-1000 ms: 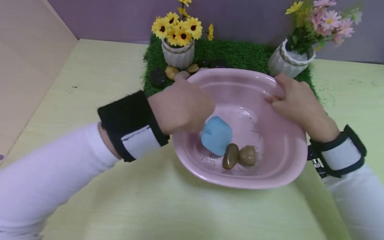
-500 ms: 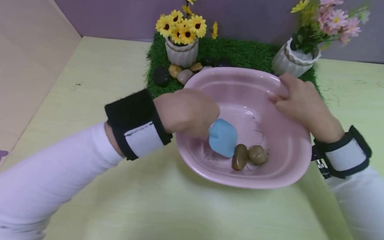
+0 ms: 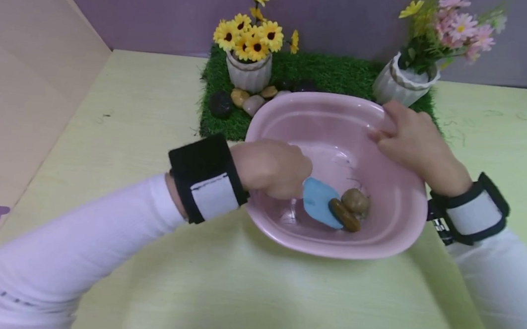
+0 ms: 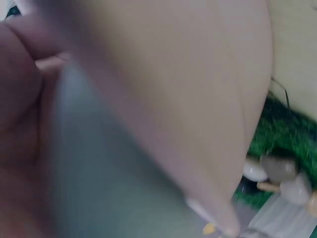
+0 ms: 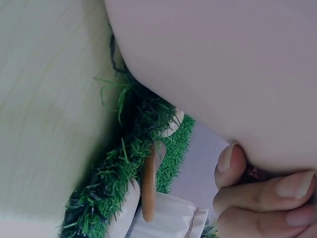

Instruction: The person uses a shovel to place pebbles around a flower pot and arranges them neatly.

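Note:
A pink basin stands tilted on the front of the artificial grass mat. My right hand grips its right rim, thumb inside; the right wrist view shows curled fingertips on the outer wall. My left hand is in a fist over the left side of the basin, holding a small light-blue shovel; its handle is hidden in the fist. The blade touches an oblong brown stone on the basin floor. Against that stone lies a rounder tan stone.
Behind the basin, the green mat bears a white pot of yellow flowers and a leaning white pot of pink flowers. Several pebbles lie by the left pot. A purple wall closes off the back.
My left hand has moved right and down with the shovel. The blade has come against the oblong stone, which has shifted right and turned. My right hand keeps its hold on the rim.

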Motion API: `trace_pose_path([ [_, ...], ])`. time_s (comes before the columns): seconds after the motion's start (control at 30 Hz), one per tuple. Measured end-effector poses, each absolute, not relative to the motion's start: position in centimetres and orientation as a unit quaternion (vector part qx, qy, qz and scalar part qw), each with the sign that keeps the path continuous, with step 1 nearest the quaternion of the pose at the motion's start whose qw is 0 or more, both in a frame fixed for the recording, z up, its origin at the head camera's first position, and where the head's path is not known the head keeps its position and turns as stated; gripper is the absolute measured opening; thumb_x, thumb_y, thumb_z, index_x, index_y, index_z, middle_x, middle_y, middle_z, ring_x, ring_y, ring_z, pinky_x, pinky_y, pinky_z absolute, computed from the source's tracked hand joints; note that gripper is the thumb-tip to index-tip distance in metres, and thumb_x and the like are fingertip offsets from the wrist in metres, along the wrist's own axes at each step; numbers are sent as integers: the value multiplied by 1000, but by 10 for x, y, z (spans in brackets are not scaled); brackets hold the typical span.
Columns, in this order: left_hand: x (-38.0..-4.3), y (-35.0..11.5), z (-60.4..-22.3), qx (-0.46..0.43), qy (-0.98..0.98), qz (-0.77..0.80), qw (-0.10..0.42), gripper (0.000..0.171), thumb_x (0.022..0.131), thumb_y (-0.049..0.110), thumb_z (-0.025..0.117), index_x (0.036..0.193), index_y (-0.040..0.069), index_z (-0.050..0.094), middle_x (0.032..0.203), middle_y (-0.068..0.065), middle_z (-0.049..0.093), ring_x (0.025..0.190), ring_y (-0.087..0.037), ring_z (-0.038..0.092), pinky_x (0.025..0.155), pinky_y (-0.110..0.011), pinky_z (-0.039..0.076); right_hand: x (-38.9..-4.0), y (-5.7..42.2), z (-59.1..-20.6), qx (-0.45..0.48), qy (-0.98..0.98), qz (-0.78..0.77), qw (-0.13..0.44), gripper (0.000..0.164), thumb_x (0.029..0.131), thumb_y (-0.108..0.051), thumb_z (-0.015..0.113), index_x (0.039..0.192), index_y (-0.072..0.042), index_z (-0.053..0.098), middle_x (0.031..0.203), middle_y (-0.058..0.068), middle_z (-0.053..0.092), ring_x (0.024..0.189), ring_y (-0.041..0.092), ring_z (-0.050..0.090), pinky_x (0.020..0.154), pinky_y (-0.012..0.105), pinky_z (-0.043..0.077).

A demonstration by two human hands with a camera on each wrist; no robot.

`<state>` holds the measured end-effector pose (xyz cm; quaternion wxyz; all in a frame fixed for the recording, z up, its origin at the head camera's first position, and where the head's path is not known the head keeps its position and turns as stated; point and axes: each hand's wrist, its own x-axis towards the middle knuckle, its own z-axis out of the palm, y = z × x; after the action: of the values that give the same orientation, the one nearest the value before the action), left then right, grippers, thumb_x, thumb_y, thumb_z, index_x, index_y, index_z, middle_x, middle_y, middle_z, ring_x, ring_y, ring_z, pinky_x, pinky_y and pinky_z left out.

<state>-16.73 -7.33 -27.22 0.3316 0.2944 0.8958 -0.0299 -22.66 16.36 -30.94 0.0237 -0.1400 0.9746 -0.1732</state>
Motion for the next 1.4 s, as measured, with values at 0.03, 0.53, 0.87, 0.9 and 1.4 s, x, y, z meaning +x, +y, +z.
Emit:
trace_pose_path([
  [0.03, -168, -73, -273, 293, 900, -33, 321, 23, 103, 28, 47, 101, 15, 65, 94, -3, 66, 78, -16, 64, 66, -29, 53, -226, 164, -309, -140, 975, -173, 24, 32, 94, -28, 61, 111, -4, 51, 88, 23, 60, 70, 36, 57, 55, 35, 41],
  [0.53, -178, -74, -311, 321, 941, 7, 110, 31, 101, 34, 54, 121, 14, 63, 110, -3, 70, 106, -25, 60, 101, -40, 34, -224, 162, -311, -146, 973, -176, 19, 29, 94, -27, 59, 108, -3, 51, 86, 22, 59, 73, 37, 56, 57, 36, 40],
  [0.87, -185, -77, -317, 349, 927, 26, 136, 32, 101, 38, 53, 117, 12, 61, 97, 1, 66, 94, -21, 57, 98, -41, 29, -225, 160, -310, -147, 973, -175, 22, 31, 94, -27, 60, 112, -3, 51, 87, 23, 60, 72, 36, 56, 56, 35, 40],
  [0.9, -185, -78, -317, 352, 925, 26, 140, 31, 101, 38, 53, 117, 12, 60, 96, 1, 66, 93, -21, 58, 98, -41, 29, -225, 160, -311, -147, 973, -177, 23, 31, 94, -27, 60, 112, -3, 51, 87, 23, 60, 71, 36, 57, 56, 35, 40],
  [1.4, -193, -77, -323, 388, 908, 52, 152, 25, 101, 36, 54, 109, 14, 61, 86, 4, 63, 84, -19, 56, 95, -39, 27, -227, 163, -311, -143, 975, -169, 20, 33, 96, -31, 58, 111, -3, 51, 88, 24, 59, 74, 39, 56, 58, 37, 39],
])
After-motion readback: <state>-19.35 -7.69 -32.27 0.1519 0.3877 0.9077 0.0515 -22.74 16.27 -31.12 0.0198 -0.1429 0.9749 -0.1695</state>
